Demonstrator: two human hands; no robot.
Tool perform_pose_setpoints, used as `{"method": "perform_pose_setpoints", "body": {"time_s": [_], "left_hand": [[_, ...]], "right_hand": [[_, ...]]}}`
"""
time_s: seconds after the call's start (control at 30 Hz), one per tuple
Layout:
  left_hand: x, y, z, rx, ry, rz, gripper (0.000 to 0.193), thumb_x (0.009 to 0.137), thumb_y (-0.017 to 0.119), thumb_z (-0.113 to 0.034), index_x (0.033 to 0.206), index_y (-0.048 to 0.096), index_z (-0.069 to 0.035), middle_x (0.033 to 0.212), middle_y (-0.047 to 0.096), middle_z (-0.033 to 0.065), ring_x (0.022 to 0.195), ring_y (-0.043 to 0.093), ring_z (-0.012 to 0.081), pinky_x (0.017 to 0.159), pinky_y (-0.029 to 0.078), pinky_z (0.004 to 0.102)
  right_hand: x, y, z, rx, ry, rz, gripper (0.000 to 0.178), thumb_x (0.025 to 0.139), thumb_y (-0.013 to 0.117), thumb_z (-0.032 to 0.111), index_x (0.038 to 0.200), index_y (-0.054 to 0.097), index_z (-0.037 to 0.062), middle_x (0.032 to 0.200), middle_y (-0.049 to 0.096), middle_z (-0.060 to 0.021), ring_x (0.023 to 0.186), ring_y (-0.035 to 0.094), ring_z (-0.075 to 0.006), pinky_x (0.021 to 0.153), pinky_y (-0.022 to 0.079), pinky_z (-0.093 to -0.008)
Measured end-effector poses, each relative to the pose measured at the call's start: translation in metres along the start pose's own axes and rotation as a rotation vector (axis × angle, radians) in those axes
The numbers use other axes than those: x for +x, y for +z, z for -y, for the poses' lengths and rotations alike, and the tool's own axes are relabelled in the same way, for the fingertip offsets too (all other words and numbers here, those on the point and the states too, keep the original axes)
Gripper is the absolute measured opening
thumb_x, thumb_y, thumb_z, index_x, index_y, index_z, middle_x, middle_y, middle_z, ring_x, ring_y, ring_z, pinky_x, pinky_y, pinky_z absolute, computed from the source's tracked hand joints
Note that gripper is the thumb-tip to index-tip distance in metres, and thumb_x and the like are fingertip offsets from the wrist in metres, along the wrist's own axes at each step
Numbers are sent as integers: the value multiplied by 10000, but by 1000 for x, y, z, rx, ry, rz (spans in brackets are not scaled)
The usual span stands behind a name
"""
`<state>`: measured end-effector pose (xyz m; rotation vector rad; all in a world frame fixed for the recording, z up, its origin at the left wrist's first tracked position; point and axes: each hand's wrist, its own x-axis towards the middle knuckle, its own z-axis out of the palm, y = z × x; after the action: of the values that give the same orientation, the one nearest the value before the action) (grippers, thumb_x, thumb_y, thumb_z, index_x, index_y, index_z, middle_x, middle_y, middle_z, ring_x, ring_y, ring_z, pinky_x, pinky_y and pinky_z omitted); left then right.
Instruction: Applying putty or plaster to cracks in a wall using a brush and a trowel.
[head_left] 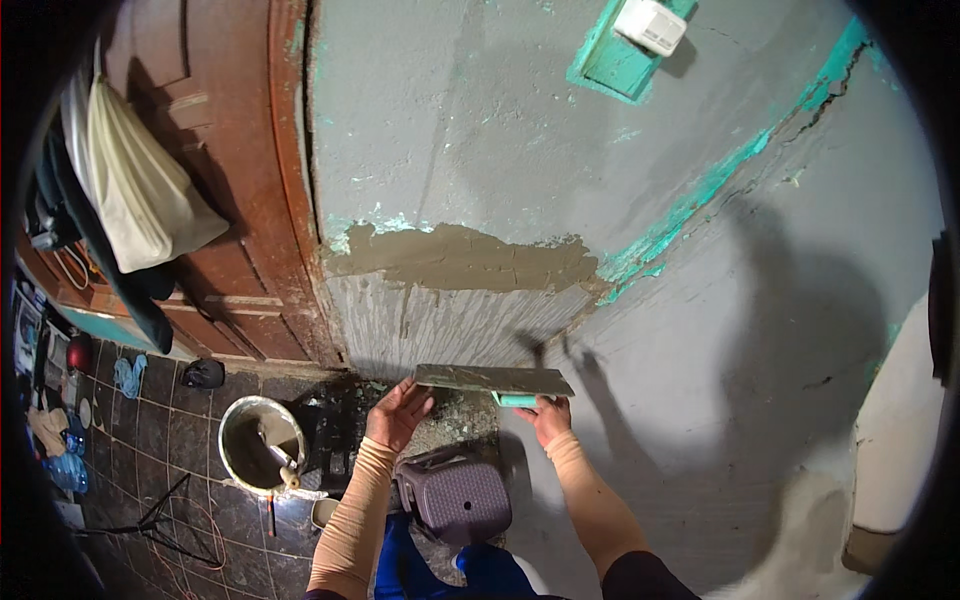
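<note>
A long, flat plastering trowel (490,379) with a green handle (517,400) spans the space in front of the wall. My right hand (550,420) is closed around that handle. At the blade's other end, my left hand (398,414) holds the corner with its fingertips, the remaining fingers curled beneath. Grey smears mark the blade. Beyond it, a band of wet brown mortar (470,258) runs across the grey wall (480,130), above a scored, streaky patch (450,320).
At left, a bucket (228,445) of grey mix with a tool inside stands on dark tiles (190,400). A purple-grey ridged box (465,500) sits between my arms. A wooden door (230,80) carries a hanging cloth bag (140,190). A white socket (650,27) is on the wall.
</note>
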<state>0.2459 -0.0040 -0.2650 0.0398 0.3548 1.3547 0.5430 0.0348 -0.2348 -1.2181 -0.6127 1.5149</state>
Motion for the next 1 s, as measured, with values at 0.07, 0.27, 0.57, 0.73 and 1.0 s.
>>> {"method": "perform_pose_setpoints", "body": {"time_s": [0.07,0.27,0.57,0.73,1.0], "left_hand": [[34,-5,-3,-40,8,-38,494,894,515,-193,1290,360,59,1274,472,173,1169,463,330,1006,373,461],[134,-12,-4,-152,97,-68,401,844,569,-105,1198,426,17,1199,507,148,1146,475,333,991,393,475],[179,7,11,-197,232,-182,285,727,530,15,1009,489,21,1022,545,171,1104,480,369,1001,373,503],[180,33,1,-213,244,-141,257,751,523,-51,972,523,81,1071,456,224,1145,395,447,1015,331,566],[176,94,-10,-263,262,-74,266,736,494,-47,944,552,107,1098,476,259,1123,428,422,1026,343,541]], "right_hand": [[42,7,-2,-35,13,-26,325,871,413,-41,1167,395,91,1166,500,-128,1015,566,-304,802,530,-521],[162,18,0,-34,-12,-4,359,901,402,-9,1251,348,49,1275,416,-120,1064,526,-321,757,566,-483],[212,26,10,-138,-10,44,346,866,397,-28,1210,396,10,1158,498,-147,993,565,-329,728,569,-478],[209,39,30,-100,46,47,248,858,408,-42,1103,387,-11,1073,486,-153,955,569,-298,693,576,-492],[199,51,77,-66,-10,15,287,873,399,-27,1146,333,31,1035,442,-125,934,537,-266,666,578,-501]]}}
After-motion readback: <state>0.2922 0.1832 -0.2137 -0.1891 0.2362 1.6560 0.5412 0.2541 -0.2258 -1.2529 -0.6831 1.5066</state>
